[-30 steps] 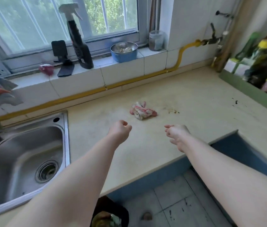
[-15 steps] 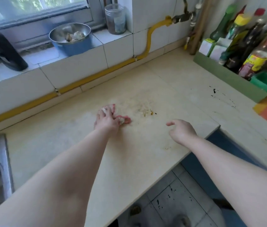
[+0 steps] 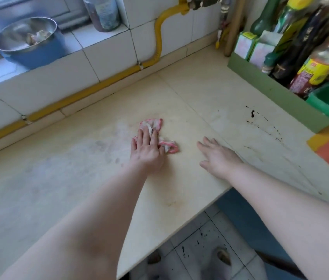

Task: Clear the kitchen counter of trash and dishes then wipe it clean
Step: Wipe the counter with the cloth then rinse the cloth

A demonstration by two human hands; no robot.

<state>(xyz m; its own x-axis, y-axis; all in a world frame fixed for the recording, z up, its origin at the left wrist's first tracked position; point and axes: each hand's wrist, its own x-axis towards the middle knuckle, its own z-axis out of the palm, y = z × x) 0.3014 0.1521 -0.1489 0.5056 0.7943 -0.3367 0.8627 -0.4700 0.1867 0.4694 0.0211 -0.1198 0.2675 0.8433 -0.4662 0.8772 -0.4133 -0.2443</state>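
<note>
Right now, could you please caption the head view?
Left hand presses a pink-edged rag on the counter; right hand open beside it.

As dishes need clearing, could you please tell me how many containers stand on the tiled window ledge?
2. A metal bowl with blue sides stands at the left of the ledge. A glass jar stands to its right, by the wall corner. More may sit beyond the frame's left edge.

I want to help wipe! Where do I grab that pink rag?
Come straight down from above and bunch the rag by its crumpled middle folds. It lies low and floppy on the counter, with no stiff edge to pinch. The left hand presses flat on its near part.
</note>
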